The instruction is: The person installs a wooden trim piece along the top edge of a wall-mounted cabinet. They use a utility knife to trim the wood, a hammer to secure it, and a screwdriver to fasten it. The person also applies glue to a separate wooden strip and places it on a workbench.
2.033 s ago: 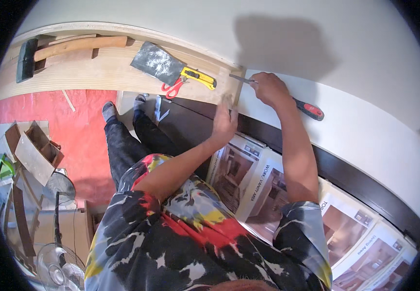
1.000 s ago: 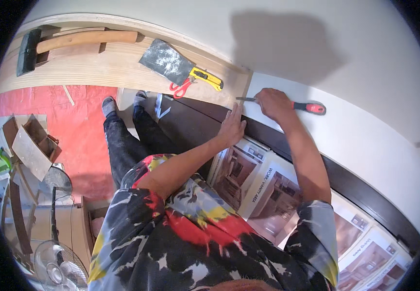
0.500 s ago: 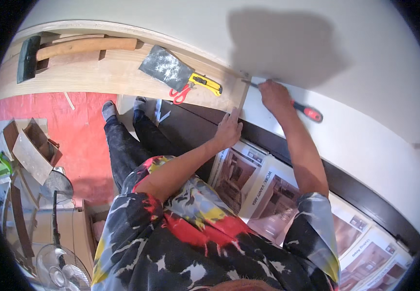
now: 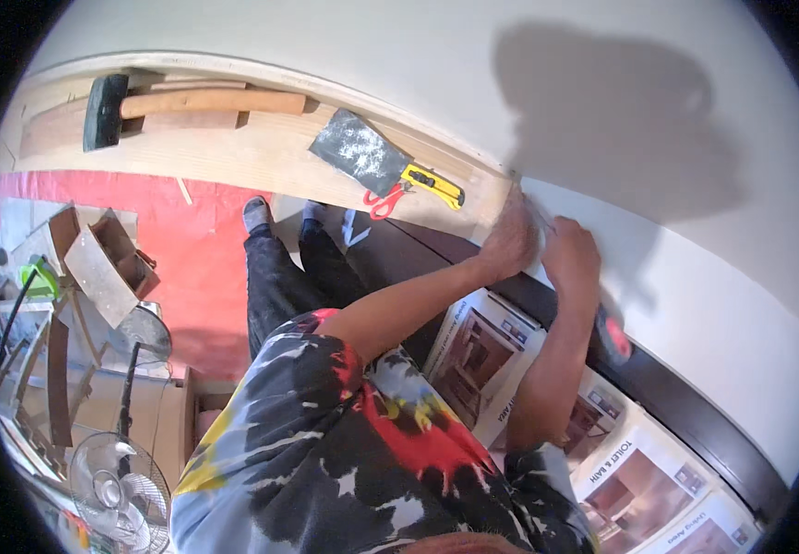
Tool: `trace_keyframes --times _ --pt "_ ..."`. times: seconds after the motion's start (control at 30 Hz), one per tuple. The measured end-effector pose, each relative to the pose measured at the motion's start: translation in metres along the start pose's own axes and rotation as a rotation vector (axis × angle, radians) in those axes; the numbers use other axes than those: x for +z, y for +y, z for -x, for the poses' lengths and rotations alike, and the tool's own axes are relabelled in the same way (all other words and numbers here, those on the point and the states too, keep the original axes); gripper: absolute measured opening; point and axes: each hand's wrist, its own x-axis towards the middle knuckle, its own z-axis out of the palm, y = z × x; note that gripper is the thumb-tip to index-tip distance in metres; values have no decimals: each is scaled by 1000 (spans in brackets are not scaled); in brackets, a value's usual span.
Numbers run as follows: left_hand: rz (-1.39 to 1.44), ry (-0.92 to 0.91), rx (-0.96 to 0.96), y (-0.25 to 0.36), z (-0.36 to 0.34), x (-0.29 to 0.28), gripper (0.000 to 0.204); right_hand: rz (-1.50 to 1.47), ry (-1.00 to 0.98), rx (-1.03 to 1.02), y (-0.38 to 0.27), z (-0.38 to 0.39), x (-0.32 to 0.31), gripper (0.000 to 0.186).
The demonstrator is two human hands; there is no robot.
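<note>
My right hand (image 4: 570,254) is closed around a screwdriver (image 4: 613,340) with a red and black handle, which sticks out behind the hand, blurred. Its thin shaft runs toward the right end of a pale wooden board (image 4: 261,152) along the wall. My left hand (image 4: 510,242) is at that same end, close beside the shaft; motion blur hides how its fingers are set. On the board lie a hammer (image 4: 205,102) with a black head and wooden handle, a dark wide-bladed scraper (image 4: 358,152) dusted white, a yellow utility knife (image 4: 433,186) and red-handled scissors (image 4: 383,201).
White surface (image 4: 676,268) continues right of the board, edged by a dark ledge (image 4: 695,415). Printed picture panels (image 4: 635,489) lie below it. Red sheeting (image 4: 201,277) covers the floor at left, near a wooden box (image 4: 108,258) and a fan (image 4: 118,489).
My left hand has moved up from the board's front edge to its end, beside the screwdriver shaft. My right hand has come nearer and the screwdriver handle has swung down. The view has shifted.
</note>
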Motion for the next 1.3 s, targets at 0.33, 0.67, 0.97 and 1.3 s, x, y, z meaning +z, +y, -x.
trace_keyframes --times 0.33,0.67,0.97,1.3 --pt "-197 -61 -292 18 -11 14 62 -549 260 147 28 62 -20 19" --pt "-69 -65 -330 -1 9 4 62 -642 290 243 16 85 -43 20" --pt "-138 -129 -253 3 5 -3 61 -721 357 241 15 91 -33 21" --pt "14 -110 -376 23 -2 -44 52 -786 347 323 22 101 -13 22"
